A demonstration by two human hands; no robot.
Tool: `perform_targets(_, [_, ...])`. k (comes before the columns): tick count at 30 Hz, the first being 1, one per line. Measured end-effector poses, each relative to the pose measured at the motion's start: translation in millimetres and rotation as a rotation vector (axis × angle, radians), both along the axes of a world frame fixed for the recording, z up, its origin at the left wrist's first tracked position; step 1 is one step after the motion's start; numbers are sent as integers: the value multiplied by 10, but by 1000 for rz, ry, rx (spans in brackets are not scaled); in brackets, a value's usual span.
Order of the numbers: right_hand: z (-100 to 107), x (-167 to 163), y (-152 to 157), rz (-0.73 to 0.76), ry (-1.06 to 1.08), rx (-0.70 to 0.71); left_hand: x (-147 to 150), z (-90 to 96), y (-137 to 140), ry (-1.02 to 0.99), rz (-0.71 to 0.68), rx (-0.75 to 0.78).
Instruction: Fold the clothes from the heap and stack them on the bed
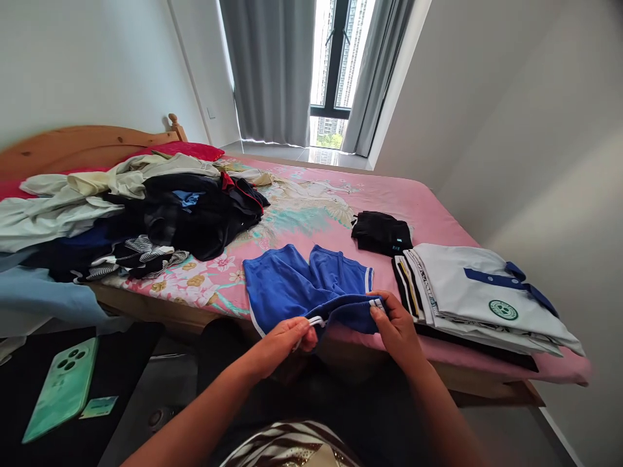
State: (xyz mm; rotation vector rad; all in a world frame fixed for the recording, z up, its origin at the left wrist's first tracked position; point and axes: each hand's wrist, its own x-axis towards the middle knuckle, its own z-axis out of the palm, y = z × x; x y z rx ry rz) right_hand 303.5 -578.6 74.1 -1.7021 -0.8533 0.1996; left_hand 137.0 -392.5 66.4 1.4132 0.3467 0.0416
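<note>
A pair of blue shorts with white side trim lies on the near edge of the bed, legs pointing away from me and waistband toward me. My left hand is closed around the white drawstring at the front of the waistband. At the waistband's right end, my right hand pinches the fabric beside the white stripe. The waistband is stretched between both hands and sags slightly open. Part of it hangs over the bed edge.
A stack of folded clothes topped by a white polo shirt sits at right, with folded black clothing behind it. Loose clothes are heaped at left on the pink bedsheet. A green phone and a card lie lower left.
</note>
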Motion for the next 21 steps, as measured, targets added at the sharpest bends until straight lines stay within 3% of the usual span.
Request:
perform_targets(3, [92, -112, -9, 51, -15, -19, 339, -242, -138, -79, 136, 169])
perform_targets(5, [141, -164, -32, 72, -30, -23, 512, -373, -153, -13, 214, 452])
perform_targets(7, [171, -186, -58, 64, -70, -18, 607, -419, -83, 138, 175, 791])
perform_targets(9, [181, -176, -76, 40, -123, -19, 637, -363, 64, 311, 45, 1029])
perform_targets(14, [140, -43, -79, -67, -216, -24, 578, 120, 491, 477, -181, 1243])
perform_targets(17, [112, 71, -87, -157, -210, -3, 416, 508, 582, 412, -249, 1349])
perform_targets(21, [162, 179, -106, -220, -191, 0, 70, 936, 512, 218, -309, 1608])
